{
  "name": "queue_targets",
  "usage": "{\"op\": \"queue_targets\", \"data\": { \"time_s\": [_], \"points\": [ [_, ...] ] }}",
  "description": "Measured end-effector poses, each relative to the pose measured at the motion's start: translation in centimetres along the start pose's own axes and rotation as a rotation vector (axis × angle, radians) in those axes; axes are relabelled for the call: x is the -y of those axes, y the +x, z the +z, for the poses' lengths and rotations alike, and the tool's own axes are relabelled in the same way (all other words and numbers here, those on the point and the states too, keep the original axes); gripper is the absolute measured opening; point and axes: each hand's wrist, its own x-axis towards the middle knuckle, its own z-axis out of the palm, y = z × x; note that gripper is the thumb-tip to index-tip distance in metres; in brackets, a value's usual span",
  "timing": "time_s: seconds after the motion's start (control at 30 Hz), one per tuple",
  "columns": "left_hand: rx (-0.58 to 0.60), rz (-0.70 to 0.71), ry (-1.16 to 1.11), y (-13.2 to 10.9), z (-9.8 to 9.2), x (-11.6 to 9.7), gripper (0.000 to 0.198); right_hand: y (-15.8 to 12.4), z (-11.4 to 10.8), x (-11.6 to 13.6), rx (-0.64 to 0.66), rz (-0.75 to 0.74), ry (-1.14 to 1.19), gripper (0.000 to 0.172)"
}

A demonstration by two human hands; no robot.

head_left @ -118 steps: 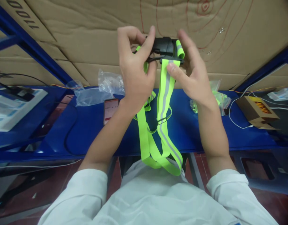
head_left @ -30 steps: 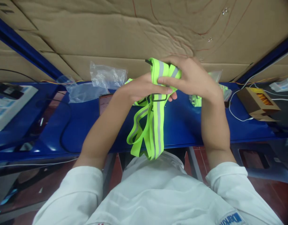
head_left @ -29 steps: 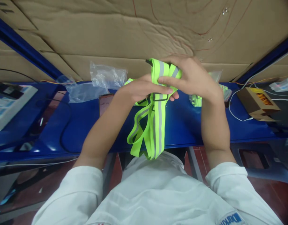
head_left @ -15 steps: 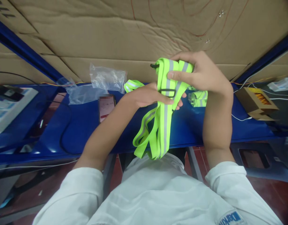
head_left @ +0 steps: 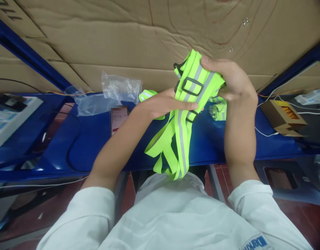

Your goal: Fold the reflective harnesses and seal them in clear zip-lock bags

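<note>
Between my hands is a folded bundle of neon-yellow reflective strap (head_left: 182,139) with a grey stripe and black plastic buckles (head_left: 192,86). My left hand (head_left: 172,103) is closed round its middle, thumb across the front; the other fingers are mostly hidden behind the strap. At the bundle's upper right, my right hand (head_left: 231,78) grips the folded layers with the thumb on top. Loose loops of strap hang below my left hand, over the table's front edge.
On the blue table (head_left: 92,149) lie clear plastic bags (head_left: 120,86), a phone (head_left: 119,119) and more yellow strap (head_left: 219,109). An opened cardboard box (head_left: 286,116) stands at right with white cables near it. Cardboard (head_left: 123,41) walls the back.
The bundle's top has risen and tilted to the right. My right thumb has moved from the front of the folds to their upper edge, and the front buckle sits higher.
</note>
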Motion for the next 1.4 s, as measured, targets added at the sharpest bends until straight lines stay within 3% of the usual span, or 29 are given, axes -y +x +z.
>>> {"op": "queue_targets", "data": {
  "time_s": [0.17, 0.43, 0.6, 0.87, 0.93, 1.0, 1.13, 1.23, 1.4],
  "points": [
    [0.101, -0.02, 0.074, -0.2, -1.2, 0.3, 0.043, 0.2, -0.2, -0.7, -0.055, -0.003, -0.056, 0.036],
    [0.262, -0.07, -0.108, -0.2, 0.2, 0.0, 0.026, 0.6, -1.8, -1.6, -0.106, 0.029, -0.116, 0.035],
    [0.159, -0.024, 0.073, -0.6, -0.9, -0.4, 0.031, 0.8, -0.8, -1.5, -0.004, 0.004, -0.065, 0.029],
    [0.142, 0.062, 0.226, -0.9, -1.5, -1.1, 0.036, 1.8, -0.1, -2.9, -0.124, -0.157, -0.473, 0.02],
    [0.119, 0.074, 0.198, -0.7, -1.5, -0.8, 0.034, 1.1, 0.2, -1.9, -0.121, -0.232, -0.567, 0.034],
    [0.094, 0.07, 0.192, -0.5, -1.6, -0.4, 0.033, 0.2, 0.6, -0.9, -0.031, -0.286, -0.693, 0.047],
    [0.113, 0.061, 0.272, -0.1, -1.7, 0.1, 0.028, -1.0, 1.2, 0.3, 0.23, -0.281, -0.842, 0.045],
    [0.131, 0.075, 0.326, -0.2, -1.6, -0.4, 0.02, -1.2, 1.6, 0.3, 0.18, -0.349, -0.913, 0.061],
    [0.083, 0.069, 0.271, -0.6, -1.4, -1.0, 0.026, -0.9, 2.1, 0.5, 0.146, -0.343, -0.934, 0.064]
  ]
}}
